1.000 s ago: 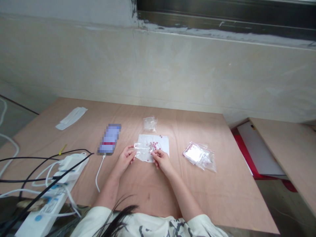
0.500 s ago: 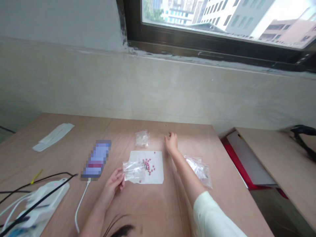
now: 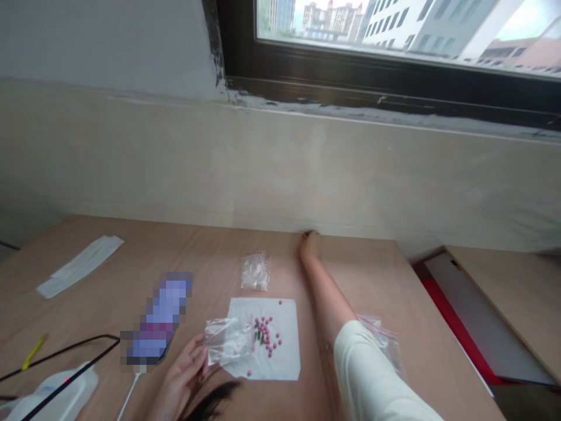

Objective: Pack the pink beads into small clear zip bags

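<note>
The left hand [image 3: 179, 380] grips a clear plastic bag [image 3: 228, 340] by its edge, held low, suitably close to the pink beads [image 3: 266, 336] on a white paper sheet [image 3: 284, 365]; the right hand [image 3: 310, 245], at the far edge of the worktop [image 3: 359, 275], shows no determinable grip.

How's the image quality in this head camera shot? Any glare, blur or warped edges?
In the head view, the window is very bright, the clear bag shows pale glare, the pink beads look slightly soft, the phone is pixelated into blocks, and the wide lens makes the table edges slant.
</note>
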Available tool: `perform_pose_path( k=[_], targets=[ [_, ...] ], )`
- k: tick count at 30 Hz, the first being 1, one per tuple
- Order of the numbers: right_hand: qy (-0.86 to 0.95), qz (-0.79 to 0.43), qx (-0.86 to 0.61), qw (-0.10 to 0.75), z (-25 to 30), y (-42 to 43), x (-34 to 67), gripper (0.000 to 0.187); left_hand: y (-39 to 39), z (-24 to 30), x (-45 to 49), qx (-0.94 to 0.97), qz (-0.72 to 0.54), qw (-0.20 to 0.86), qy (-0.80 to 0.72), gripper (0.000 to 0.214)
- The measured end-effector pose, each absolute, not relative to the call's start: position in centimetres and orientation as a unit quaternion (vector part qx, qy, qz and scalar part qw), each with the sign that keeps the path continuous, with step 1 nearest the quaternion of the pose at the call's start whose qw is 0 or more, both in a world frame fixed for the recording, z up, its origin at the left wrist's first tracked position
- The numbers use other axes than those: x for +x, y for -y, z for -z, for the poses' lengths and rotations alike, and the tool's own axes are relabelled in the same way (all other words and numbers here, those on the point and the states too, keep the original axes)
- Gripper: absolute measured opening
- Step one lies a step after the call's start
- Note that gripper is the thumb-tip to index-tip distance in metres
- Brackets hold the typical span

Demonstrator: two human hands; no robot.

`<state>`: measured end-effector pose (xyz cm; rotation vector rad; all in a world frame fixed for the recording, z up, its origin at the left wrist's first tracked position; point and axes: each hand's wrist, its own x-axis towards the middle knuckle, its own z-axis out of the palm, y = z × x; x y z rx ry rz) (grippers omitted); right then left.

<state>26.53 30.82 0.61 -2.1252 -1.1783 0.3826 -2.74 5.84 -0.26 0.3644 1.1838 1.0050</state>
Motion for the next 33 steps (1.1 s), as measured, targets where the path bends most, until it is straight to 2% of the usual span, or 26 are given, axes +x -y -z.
perform_pose_path(
  k=[4, 7, 9, 14, 17, 21, 23, 26, 29, 33],
  targets=[
    [0.487, -0.177, -0.780, 0.351, -1.3, -27.7, 26.6, 0.016, -5.7, -1.1, -2.2, 0.146, -0.486, 0.702, -0.499, 0.038],
    [0.532, -0.213, -0.734, 0.364, -2.2, -22.1, 25.6, 0.010, -5.3, -1.7, -1.7, 0.149, -0.520, 0.696, -0.473, 0.031],
    [0.577, -0.283, -0.665, 0.380, -2.2, -17.5, 24.4, 0.008, -5.0, -1.9, -1.5, 0.156, -0.530, 0.694, -0.461, 0.026],
    [0.614, -0.355, -0.614, 0.347, 0.0, -9.9, 21.8, 0.004, -4.3, -2.4, -0.8, 0.179, -0.552, 0.691, -0.430, 0.022],
    [0.626, -0.336, -0.610, 0.352, 0.5, -9.2, 21.2, 0.004, -3.8, -2.8, -0.3, 0.204, -0.554, 0.694, -0.412, 0.021],
    [0.597, -0.327, -0.633, 0.369, -1.6, -9.0, 20.9, 0.009, -2.9, -3.3, 0.6, 0.224, -0.565, 0.679, -0.412, 0.023],
    [0.560, -0.365, -0.635, 0.387, -3.0, -8.2, 20.6, 0.019, -2.6, -3.6, 1.1, 0.237, -0.571, 0.664, -0.420, 0.025],
    [0.491, -0.500, -0.588, 0.405, -4.4, -6.6, 19.7, 0.031, -2.2, -4.1, 2.0, 0.268, -0.568, 0.639, -0.445, 0.029],
    [0.432, -0.583, -0.534, 0.435, -5.1, -5.8, 18.9, 0.029, -1.9, -4.4, 2.8, 0.315, -0.545, 0.617, -0.472, 0.033],
    [0.429, -0.555, -0.541, 0.464, -6.1, -6.0, 19.3, 0.021, -2.2, -4.4, 2.6, 0.372, -0.426, 0.662, -0.492, 0.036]
  ],
)
